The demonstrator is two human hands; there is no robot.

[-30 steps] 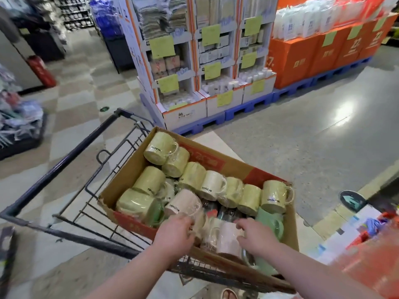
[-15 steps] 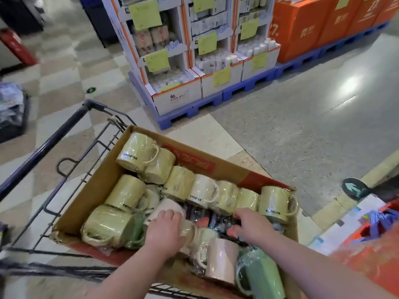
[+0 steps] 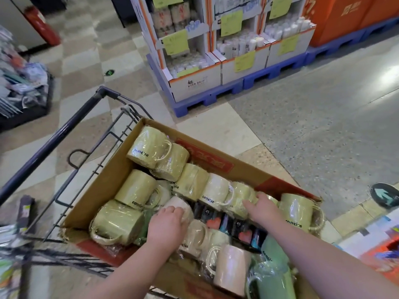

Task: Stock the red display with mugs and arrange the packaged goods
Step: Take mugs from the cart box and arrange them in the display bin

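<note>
Glossy film-wrapped mugs (image 3: 149, 152); matt cardboard box (image 3: 112, 175).

The scene is being viewed through a single head-worn wide-angle camera, being aimed forward and steeply downward. The cardboard box (image 3: 105, 186) of mugs (image 3: 149, 147) is being framed close below, shelf displays (image 3: 194, 80) farther ahead.

Mugs (image 3: 149, 152) read "concise" (dark packets (image 3: 207, 212) say "45")

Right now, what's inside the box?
Wrapped mugs on their sides, mostly yellow, with dark packets showing between them. The left hand holds a pink mug. The box bottom is covered.
</note>
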